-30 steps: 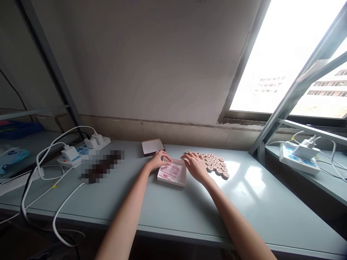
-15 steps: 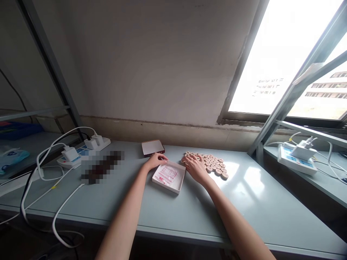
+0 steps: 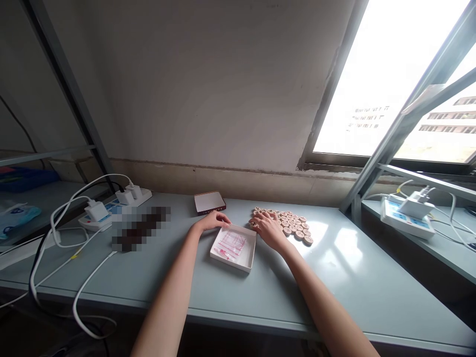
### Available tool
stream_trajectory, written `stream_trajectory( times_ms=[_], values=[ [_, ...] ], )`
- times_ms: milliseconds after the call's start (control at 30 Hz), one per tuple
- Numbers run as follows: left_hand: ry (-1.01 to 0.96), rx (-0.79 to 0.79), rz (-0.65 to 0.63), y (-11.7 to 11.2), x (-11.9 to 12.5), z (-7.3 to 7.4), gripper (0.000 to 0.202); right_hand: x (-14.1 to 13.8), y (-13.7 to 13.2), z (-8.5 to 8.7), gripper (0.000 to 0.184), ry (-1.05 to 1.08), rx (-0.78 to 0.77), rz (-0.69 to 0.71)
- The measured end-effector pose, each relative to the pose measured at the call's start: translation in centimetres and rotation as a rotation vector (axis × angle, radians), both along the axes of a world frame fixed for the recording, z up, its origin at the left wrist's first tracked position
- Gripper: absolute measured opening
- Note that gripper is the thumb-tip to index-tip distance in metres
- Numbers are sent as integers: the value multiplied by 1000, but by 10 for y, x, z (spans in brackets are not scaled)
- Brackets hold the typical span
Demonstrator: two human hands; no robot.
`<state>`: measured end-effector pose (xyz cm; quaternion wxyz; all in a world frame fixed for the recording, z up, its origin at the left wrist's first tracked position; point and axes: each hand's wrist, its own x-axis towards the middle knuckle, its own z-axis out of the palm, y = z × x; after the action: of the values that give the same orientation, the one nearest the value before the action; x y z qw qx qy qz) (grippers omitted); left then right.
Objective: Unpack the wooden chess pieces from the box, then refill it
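Wooden xiangqi pieces lie in 1 flat cluster at 2 o'clock from the white cardboard tray, which holds a pink-printed liner and none of the pieces. Right hand spreads wide, fingertips on the cluster's edge; any grip on a piece cannot be told. Left hand lies open and empty beside the tray's far rim. Dark-edged flat box sits at 11 o'clock. Grey-blue table extends at 3 o'clock, its front edge at 6 o'clock.

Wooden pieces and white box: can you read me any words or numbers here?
Nothing here can be read.
The round wooden pieces: dark marks, too small to read.
The white box: red print inside, too blurred to read.
The power strip: blue labels, too small to read.
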<state>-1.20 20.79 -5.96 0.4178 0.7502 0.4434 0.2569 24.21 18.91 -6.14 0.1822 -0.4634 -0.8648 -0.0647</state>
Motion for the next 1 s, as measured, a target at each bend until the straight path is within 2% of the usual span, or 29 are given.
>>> stream_trajectory(
  times_ms=[167, 267, 400, 500, 633, 733, 867, 933, 1000],
  values=[
    [27, 21, 23, 0, 5, -1, 27, 0, -3, 19, 17, 166, -18, -23],
    [31, 50, 39, 1, 11, -2, 29, -8, -11, 27, 17, 321, -111, 108],
    [17, 73, 7, 0, 18, 0, 28, -28, -27, 21, 9, 303, -270, 316],
    [6, 17, -37, -2, 20, 2, 27, -40, -34, 10, 9, 249, -265, 352],
    [18, -85, -132, -3, 20, 5, 27, -46, -34, 5, 18, 223, -213, 312],
    [29, -98, -165, -4, 18, 6, 31, -41, -31, 14, 17, 171, -175, 258],
    [117, -125, -147, -6, 18, 7, 49, -16, -21, 32, 16, 123, -96, 51],
    [135, -122, -131, -7, 20, 7, 50, 3, -14, 35, 21, 127, -159, -28],
    [128, -101, -109, -8, 21, 6, 47, 22, -7, 33, 26, 109, -290, -21]
  ],
)
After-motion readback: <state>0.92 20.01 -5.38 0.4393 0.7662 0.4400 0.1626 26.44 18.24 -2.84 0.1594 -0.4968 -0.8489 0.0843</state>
